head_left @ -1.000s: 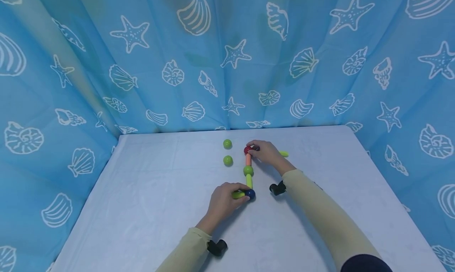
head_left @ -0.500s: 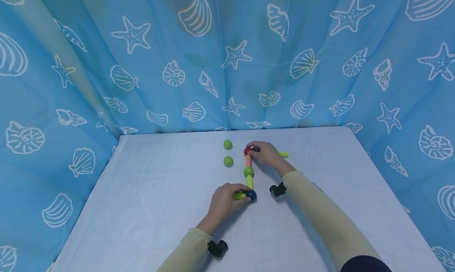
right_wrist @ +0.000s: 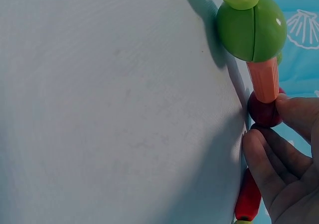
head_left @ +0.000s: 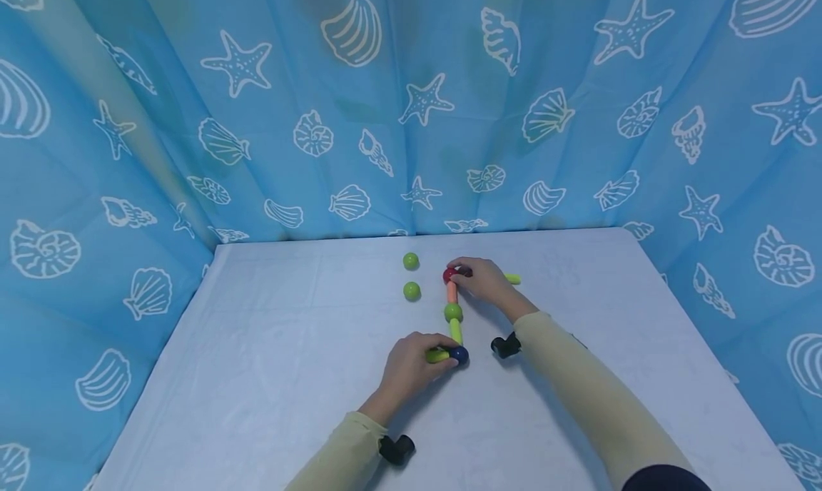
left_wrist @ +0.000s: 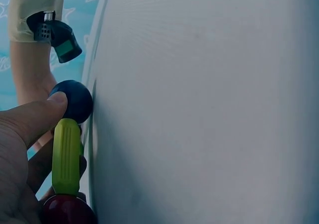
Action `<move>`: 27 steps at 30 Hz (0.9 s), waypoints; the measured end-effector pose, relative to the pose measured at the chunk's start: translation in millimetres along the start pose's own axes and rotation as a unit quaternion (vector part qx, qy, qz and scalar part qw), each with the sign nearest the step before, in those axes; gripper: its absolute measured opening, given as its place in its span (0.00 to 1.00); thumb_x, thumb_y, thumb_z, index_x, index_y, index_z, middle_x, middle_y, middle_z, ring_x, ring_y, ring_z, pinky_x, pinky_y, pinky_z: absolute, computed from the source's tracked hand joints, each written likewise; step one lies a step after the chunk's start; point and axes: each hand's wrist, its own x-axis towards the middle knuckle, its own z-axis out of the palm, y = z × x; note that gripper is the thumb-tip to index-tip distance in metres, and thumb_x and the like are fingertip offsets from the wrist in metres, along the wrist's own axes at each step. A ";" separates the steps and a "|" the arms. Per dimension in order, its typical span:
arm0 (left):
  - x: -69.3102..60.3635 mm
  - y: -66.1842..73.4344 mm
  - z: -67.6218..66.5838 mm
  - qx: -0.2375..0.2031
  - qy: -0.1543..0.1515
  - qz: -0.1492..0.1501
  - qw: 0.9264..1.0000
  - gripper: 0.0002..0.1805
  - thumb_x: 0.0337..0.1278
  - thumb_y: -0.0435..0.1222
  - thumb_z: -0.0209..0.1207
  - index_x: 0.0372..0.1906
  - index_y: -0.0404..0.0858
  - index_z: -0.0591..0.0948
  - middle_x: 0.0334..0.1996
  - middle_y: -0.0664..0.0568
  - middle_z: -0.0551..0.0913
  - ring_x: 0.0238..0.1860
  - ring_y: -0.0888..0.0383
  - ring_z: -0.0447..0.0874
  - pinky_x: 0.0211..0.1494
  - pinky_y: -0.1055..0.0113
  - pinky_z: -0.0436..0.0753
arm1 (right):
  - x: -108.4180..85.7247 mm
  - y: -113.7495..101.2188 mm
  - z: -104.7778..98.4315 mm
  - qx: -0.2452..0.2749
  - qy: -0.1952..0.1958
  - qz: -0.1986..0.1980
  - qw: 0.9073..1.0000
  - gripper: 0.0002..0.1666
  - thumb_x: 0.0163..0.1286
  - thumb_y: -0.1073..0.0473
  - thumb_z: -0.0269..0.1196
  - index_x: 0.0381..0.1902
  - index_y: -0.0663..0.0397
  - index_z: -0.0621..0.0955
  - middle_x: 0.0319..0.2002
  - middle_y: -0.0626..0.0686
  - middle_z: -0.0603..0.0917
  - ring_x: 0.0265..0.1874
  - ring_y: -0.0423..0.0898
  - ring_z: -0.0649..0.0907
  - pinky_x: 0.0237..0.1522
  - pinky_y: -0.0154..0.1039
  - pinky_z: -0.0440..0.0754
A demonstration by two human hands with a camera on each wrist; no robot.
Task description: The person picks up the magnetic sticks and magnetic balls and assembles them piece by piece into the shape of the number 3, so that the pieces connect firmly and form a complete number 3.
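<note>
My left hand pinches a dark blue ball at the near end of a chain of toy building balls and rods. In the left wrist view, a yellow-green rod joins that ball to a dark red ball by the palm. From the blue ball, another yellow-green rod runs to a green ball, then an orange-pink rod reaches a red ball. My right hand pinches this red ball between thumb and fingers; its palm side is hidden in the head view.
Two loose green balls lie left of the chain on the white-covered table. Beyond the right hand, a yellow-green piece pokes out; the right wrist view shows a red rod there. A blue seashell-print curtain stands behind.
Both hands and the chain have shifted slightly to the right and a little towards the person. Both grips stay the same, and the loose green balls lie where they were.
</note>
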 end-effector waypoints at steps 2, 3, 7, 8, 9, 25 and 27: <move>0.0 0.2 0.5 0.001 0.000 0.002 1.000 0.15 0.57 0.45 0.72 0.51 0.58 0.88 0.44 0.66 0.87 0.41 0.65 0.77 0.44 0.68 0.75 | -0.9 0.4 -0.7 -0.001 -0.001 0.000 1.000 0.23 0.76 0.53 0.61 0.67 0.44 0.78 0.59 0.57 0.82 0.64 0.56 0.77 0.65 0.54 0.74; -0.1 0.4 0.7 0.000 -0.001 0.004 1.000 0.15 0.57 0.45 0.72 0.51 0.58 0.88 0.44 0.65 0.87 0.41 0.65 0.77 0.44 0.67 0.75 | -1.3 0.8 -0.9 -0.002 -0.001 0.000 1.000 0.23 0.76 0.53 0.62 0.67 0.44 0.78 0.59 0.57 0.82 0.64 0.56 0.77 0.65 0.54 0.74; -0.7 1.7 1.8 0.000 -0.002 0.010 1.000 0.16 0.57 0.45 0.73 0.51 0.58 0.88 0.45 0.65 0.87 0.41 0.65 0.77 0.44 0.68 0.75 | -3.2 2.4 -1.6 -0.002 -0.004 0.001 1.000 0.24 0.76 0.53 0.61 0.67 0.45 0.77 0.60 0.57 0.82 0.64 0.57 0.77 0.65 0.54 0.74; -0.8 2.4 2.0 -0.001 -0.003 0.012 1.000 0.16 0.57 0.45 0.73 0.51 0.57 0.88 0.45 0.64 0.87 0.41 0.65 0.77 0.44 0.68 0.75 | -3.7 2.8 -1.8 -0.002 -0.004 0.001 1.000 0.23 0.76 0.53 0.61 0.67 0.45 0.77 0.60 0.57 0.82 0.64 0.57 0.77 0.65 0.54 0.74; -0.9 3.1 2.3 -0.001 -0.004 0.012 1.000 0.16 0.57 0.45 0.73 0.52 0.57 0.88 0.45 0.64 0.87 0.41 0.65 0.76 0.44 0.68 0.75 | -4.3 3.1 -2.0 -0.002 -0.004 0.001 1.000 0.23 0.76 0.53 0.61 0.67 0.45 0.78 0.60 0.57 0.82 0.64 0.57 0.77 0.65 0.54 0.74; -1.0 6.7 5.1 0.003 -0.005 0.011 1.000 0.16 0.57 0.45 0.73 0.51 0.56 0.89 0.44 0.64 0.88 0.40 0.65 0.76 0.43 0.70 0.75 | -18.3 11.8 -6.2 0.024 0.028 -0.012 0.999 0.25 0.75 0.55 0.63 0.68 0.45 0.77 0.57 0.57 0.84 0.60 0.56 0.80 0.60 0.52 0.79; -1.2 6.4 4.8 0.003 -0.005 0.009 1.000 0.16 0.57 0.45 0.73 0.51 0.56 0.89 0.44 0.65 0.87 0.40 0.65 0.76 0.43 0.70 0.75 | -20.9 16.6 -7.6 0.024 0.042 -0.024 0.999 0.24 0.75 0.56 0.63 0.67 0.47 0.78 0.55 0.57 0.84 0.58 0.55 0.81 0.60 0.52 0.79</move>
